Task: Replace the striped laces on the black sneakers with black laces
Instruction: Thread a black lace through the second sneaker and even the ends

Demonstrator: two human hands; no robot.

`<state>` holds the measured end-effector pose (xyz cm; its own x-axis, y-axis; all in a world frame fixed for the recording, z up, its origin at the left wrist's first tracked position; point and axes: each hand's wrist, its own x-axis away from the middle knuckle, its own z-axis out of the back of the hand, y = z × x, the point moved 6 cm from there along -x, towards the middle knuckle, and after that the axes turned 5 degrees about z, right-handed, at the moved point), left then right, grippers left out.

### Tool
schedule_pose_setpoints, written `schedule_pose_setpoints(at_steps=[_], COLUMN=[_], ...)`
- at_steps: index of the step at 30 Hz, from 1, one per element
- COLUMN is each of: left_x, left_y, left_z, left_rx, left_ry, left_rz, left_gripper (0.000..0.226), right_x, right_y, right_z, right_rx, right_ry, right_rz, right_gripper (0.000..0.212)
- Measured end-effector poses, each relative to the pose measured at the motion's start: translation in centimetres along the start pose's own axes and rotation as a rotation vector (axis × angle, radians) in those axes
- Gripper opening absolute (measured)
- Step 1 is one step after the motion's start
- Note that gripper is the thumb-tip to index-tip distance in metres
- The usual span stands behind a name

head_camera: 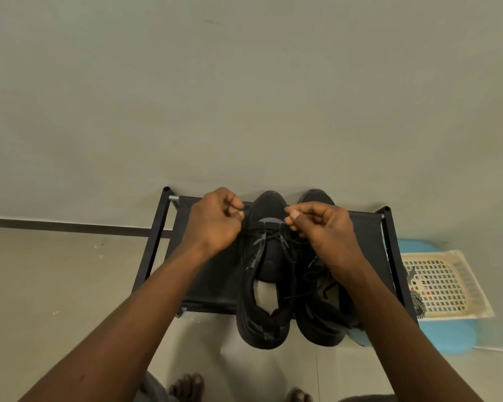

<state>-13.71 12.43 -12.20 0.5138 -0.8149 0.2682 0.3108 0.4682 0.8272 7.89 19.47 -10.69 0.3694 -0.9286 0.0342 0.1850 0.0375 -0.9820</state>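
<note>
Two black sneakers stand side by side on a low black rack [209, 285], toes toward the wall. The left sneaker [263, 285] has a black lace [275, 236] threaded across its lower eyelets. My left hand [215, 221] pinches one end of that lace at the shoe's left side. My right hand [320, 227] pinches the other end at the shoe's right side. The right sneaker [321, 314] is partly hidden under my right forearm, with loose black lace lying over it. Striped laces [418, 303] lie at the edge of a basket to the right.
A cream plastic basket [447, 285] sits on a blue stool [447, 335] right of the rack. The wall stands just behind the rack. My bare feet [186, 387] are on the tiled floor below the shoes.
</note>
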Motion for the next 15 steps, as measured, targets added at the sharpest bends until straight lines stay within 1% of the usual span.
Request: schedule_pose_setpoints(at_steps=[2, 5, 7, 8, 11, 13, 15], left_x=[0.2, 0.0, 0.0, 0.0, 0.1, 0.0, -0.1], left_y=[0.5, 0.6, 0.2, 0.1, 0.9, 1.4, 1.8], left_z=[-0.7, -0.8, -1.3, -1.7, -3.6, -4.5, -5.0], left_rx=[0.022, -0.147, -0.150, -0.128, -0.133, -0.229, -0.343], left_ry=[-0.062, -0.083, -0.146, -0.165, -0.195, -0.174, -0.151], left_rz=[-0.026, -0.100, -0.102, -0.114, -0.194, -0.251, -0.305], left_gripper=[0.018, 0.027, 0.021, 0.018, 0.021, 0.016, 0.004], right_x=[0.2, 0.2, 0.0, -0.1, -0.3, -0.3, -0.2], right_y=[-0.1, 0.3, 0.4, 0.3, 0.4, 0.6, 0.8], right_z=[-0.3, -1.0, -1.1, -1.1, -0.5, -0.2, -0.1], right_rx=[0.178, 0.372, 0.468, 0.498, 0.543, 0.581, 0.596], right_ry=[-0.023, -0.077, -0.080, -0.070, -0.029, -0.017, -0.051], right_rz=[0.047, 0.060, 0.080, 0.085, 0.058, 0.035, -0.006], right_gripper=[0.012, 0.013, 0.014, 0.014, 0.015, 0.013, 0.008])
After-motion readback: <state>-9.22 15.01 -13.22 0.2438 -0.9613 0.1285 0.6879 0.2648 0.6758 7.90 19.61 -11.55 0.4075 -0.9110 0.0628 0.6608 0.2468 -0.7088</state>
